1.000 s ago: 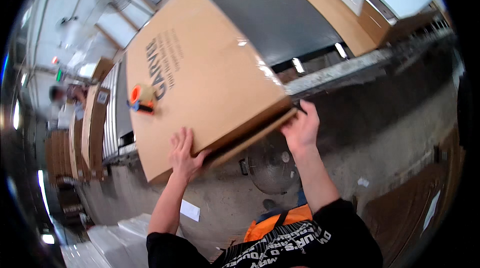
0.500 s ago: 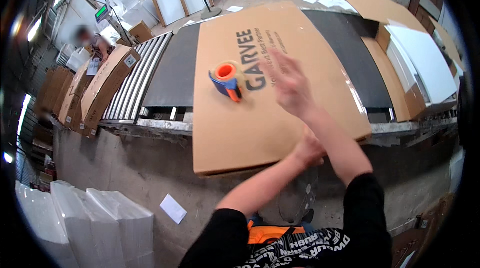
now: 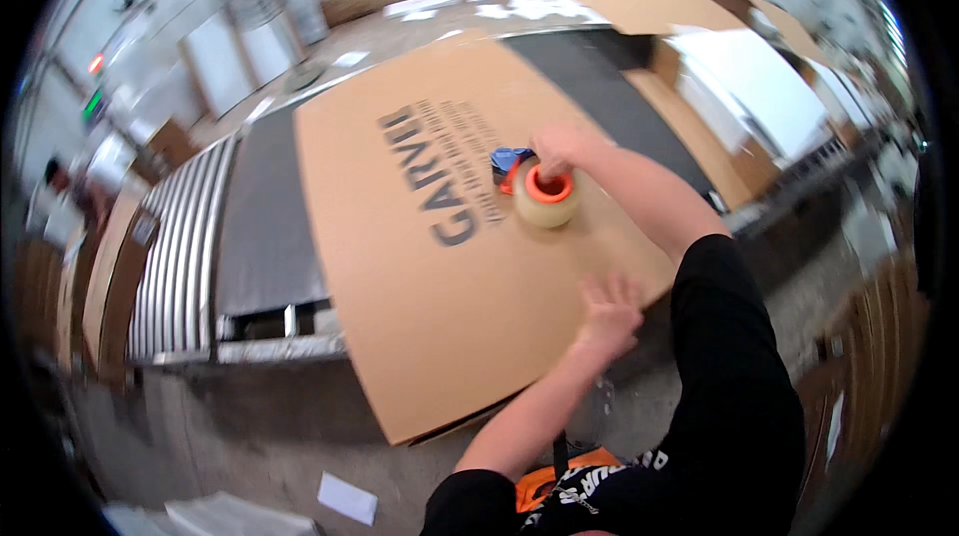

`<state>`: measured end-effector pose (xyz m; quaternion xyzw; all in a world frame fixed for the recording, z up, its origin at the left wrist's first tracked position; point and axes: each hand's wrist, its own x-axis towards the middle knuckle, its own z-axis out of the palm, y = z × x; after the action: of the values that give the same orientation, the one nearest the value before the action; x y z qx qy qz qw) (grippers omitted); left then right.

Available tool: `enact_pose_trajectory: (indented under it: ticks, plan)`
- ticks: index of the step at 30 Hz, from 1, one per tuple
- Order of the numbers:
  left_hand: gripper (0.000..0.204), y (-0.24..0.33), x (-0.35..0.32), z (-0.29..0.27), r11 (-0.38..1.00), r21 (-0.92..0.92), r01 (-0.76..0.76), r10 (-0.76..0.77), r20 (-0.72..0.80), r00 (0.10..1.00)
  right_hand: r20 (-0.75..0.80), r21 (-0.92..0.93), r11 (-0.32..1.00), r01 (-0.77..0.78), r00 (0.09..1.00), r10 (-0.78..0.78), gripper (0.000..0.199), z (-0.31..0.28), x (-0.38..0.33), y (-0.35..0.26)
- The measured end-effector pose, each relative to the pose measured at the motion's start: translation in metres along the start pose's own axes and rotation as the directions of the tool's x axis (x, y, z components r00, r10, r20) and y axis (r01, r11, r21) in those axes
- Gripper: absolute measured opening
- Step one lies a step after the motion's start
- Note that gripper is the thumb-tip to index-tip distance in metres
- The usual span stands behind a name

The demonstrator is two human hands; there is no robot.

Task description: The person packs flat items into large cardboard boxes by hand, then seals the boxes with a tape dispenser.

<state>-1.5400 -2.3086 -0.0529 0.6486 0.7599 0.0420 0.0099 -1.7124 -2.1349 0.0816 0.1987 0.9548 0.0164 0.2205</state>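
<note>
A large flat cardboard box [image 3: 420,316] with dark print lies in front of me. On its right half is a blue and orange tape dispenser [image 3: 547,213] with a wide roll of clear tape. My right hand [image 3: 562,147] grips the dispenser, its fingertips dipping into the orange hub. My left hand [image 3: 611,316] rests near the box's close right edge, fingers spread and slightly blurred, holding nothing.
The box lies across a dark conveyor belt [image 3: 262,226]; metal rollers [image 3: 182,246] adjoin it on the left. An open carton with white panels [image 3: 764,86] stands right. Further left, a person [image 3: 88,191] is beside upright cartons [image 3: 112,276]. Paper [image 3: 348,498] lies on the floor.
My right hand has taken hold of the tape dispenser, which now sits right of the print. My left hand has moved onto the box's near right edge. The view has swung right.
</note>
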Motion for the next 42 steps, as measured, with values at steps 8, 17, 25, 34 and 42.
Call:
enact_pose_trajectory:
  ticks: [8, 17, 25, 34, 42]
  plan:
    - [0.104, -0.030, -0.012, 0.020, 0.996, 0.089, -0.006, 0.007, -0.004, 1.000, 0.018, 0.699, -0.707, 0.111, 0.985, 0.172, 0.043, 0.189, -0.176, 0.143]
    - [0.094, -0.035, -0.025, 0.005, 0.989, 0.142, 0.040, -0.037, -0.025, 0.999, -0.382, 0.921, 0.254, 0.294, 0.804, 0.456, 0.059, 0.106, -0.239, 0.152]
    - [0.093, -0.040, -0.021, -0.003, 0.990, 0.139, 0.039, -0.016, -0.170, 0.985, 0.142, 0.351, 0.931, -0.099, 0.989, 0.051, 0.045, 0.093, -0.207, 0.128]
    - [0.093, -0.036, -0.035, -0.004, 0.987, 0.156, 0.029, -0.009, -0.132, 0.991, 0.119, 0.391, 0.895, -0.215, 0.976, 0.182, 0.035, 0.160, -0.256, 0.100]
    - [0.090, -0.043, -0.034, 0.000, 0.994, 0.095, 0.055, -0.041, -0.144, 0.989, -0.250, 0.405, 0.884, -0.232, 0.902, 0.351, 0.055, 0.235, -0.329, 0.069]
